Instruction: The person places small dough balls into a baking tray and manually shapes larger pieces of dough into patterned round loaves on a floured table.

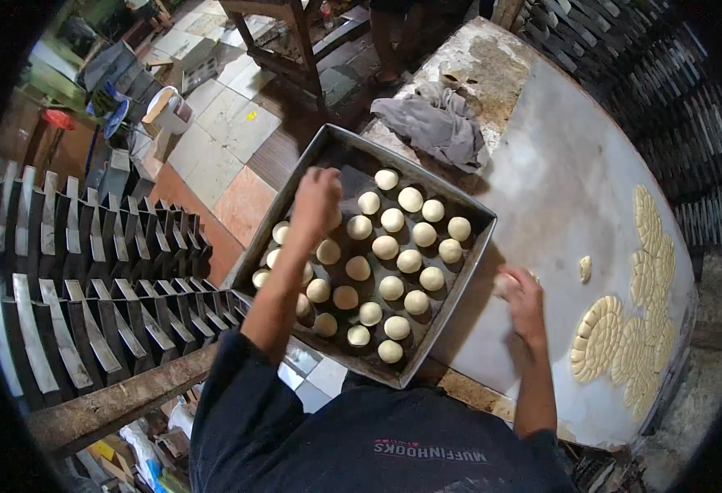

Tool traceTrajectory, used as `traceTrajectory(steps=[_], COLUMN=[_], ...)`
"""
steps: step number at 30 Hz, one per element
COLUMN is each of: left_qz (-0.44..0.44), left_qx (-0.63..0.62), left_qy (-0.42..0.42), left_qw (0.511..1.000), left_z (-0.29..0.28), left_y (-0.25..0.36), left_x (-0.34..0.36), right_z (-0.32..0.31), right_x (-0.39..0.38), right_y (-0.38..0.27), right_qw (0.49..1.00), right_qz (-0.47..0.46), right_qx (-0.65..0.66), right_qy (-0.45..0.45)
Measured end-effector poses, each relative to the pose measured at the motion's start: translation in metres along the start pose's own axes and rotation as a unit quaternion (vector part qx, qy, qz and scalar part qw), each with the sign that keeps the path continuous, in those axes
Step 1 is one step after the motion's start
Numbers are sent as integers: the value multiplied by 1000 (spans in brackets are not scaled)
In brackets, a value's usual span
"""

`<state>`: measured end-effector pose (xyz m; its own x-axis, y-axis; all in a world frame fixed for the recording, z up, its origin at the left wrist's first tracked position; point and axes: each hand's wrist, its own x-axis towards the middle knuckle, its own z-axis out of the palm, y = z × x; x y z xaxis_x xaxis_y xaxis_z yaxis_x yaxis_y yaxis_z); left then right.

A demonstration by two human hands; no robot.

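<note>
A square metal tray [486,215] holds several round, pale dough balls [386,247] in loose rows, denser on its right and near side. My left hand [318,200] is over the tray's far left part, its fingers curled closed. What those fingers hold, if anything, is hidden. Just right of the tray, my right hand [524,297] is low over the worktable [533,197], its fingers closed round a pale lump of dough [505,285], partly covered. Farther right lie cut dough pieces [597,338] packed in rounded clusters, with one small dough piece [585,269] apart.
A grey cloth [435,123] lies crumpled at the table's far left edge. Stacked metal trays [73,316] fill the left side, and more stacked metal trays [648,74] stand at the far right. A white bucket [170,112] and a wooden stand [287,37] are on the tiled floor.
</note>
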<state>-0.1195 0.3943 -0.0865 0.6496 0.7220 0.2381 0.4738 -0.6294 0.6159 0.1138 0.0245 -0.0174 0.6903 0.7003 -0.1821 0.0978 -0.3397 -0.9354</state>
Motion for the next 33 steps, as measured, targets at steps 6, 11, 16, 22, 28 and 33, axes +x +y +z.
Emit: traceTrajectory(steps=[6, 11, 16, 22, 28, 33], left_qz=[18, -9, 103, 333, 510, 249], left_qx=[51, 35, 14, -62, -115, -49], left_qy=[-63, -7, -28, -179, -453, -408], left_qw=[997, 999, 994, 924, 722, 877], left_z=[-16, -65, -42, 147, 382, 642], left_y=[-29, 15, 121, 374, 655, 710], left_x=[9, 0, 40, 72, 7, 65], right_z=[225, 213, 17, -224, -379, -380], right_x=[122, 112, 28, -111, -273, -331], right_y=[-82, -48, 19, 105, 332, 370], right_qw=[901, 890, 906, 830, 787, 793], right_qz=[-406, -400, -322, -143, 35, 127], right_qx=[-86, -193, -248, -251, -181, -229], right_qy=[-129, -107, 114, 477, 589, 550])
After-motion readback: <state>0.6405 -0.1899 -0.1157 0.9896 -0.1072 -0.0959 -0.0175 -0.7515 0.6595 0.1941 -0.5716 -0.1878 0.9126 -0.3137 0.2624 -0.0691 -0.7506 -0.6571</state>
